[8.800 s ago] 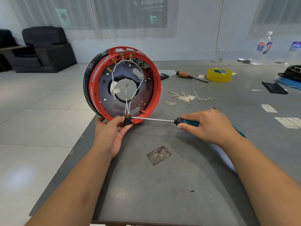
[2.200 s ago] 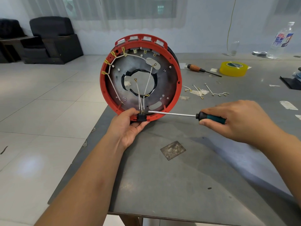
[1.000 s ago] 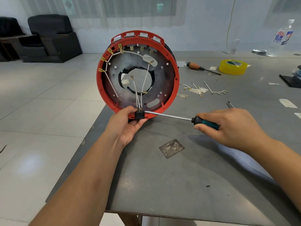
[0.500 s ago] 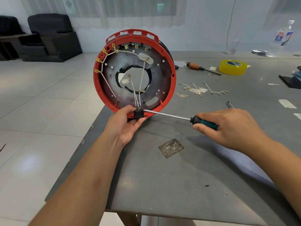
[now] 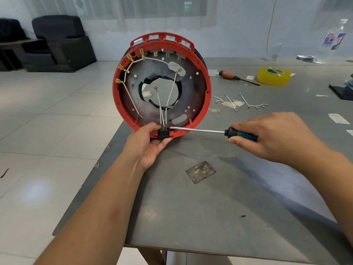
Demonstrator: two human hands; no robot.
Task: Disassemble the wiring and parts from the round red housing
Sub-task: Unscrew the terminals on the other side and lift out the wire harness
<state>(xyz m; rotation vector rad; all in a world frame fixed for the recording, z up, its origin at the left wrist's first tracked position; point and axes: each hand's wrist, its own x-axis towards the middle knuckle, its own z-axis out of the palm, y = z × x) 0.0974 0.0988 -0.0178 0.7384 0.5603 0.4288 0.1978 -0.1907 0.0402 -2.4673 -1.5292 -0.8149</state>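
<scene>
The round red housing (image 5: pixel 207 96) stands on its edge at the table's left side, its open face toward me. White wires (image 5: pixel 172 87) with brass terminals run across its dark metal plate down to a small black connector block (image 5: pixel 163 133) at the bottom rim. My left hand (image 5: pixel 147 144) grips that bottom rim, thumb and fingers around the black block. My right hand (image 5: pixel 275 136) holds a teal-handled screwdriver (image 5: pixel 242 135). Its long shaft lies nearly level and its tip touches the top of the black block.
On the grey table (image 5: pixel 210 217) behind lie several removed wire pieces (image 5: pixel 248 104), an orange-handled screwdriver (image 5: pixel 231 75), a yellow tape roll (image 5: pixel 273 75) and a plastic bottle (image 5: pixel 332 43). A grey patch (image 5: pixel 200 172) marks the tabletop. The table's left edge drops to tiled floor.
The housing has swung back a little to the right and turned slightly in my left hand. The screwdriver tip stays at the black block throughout.
</scene>
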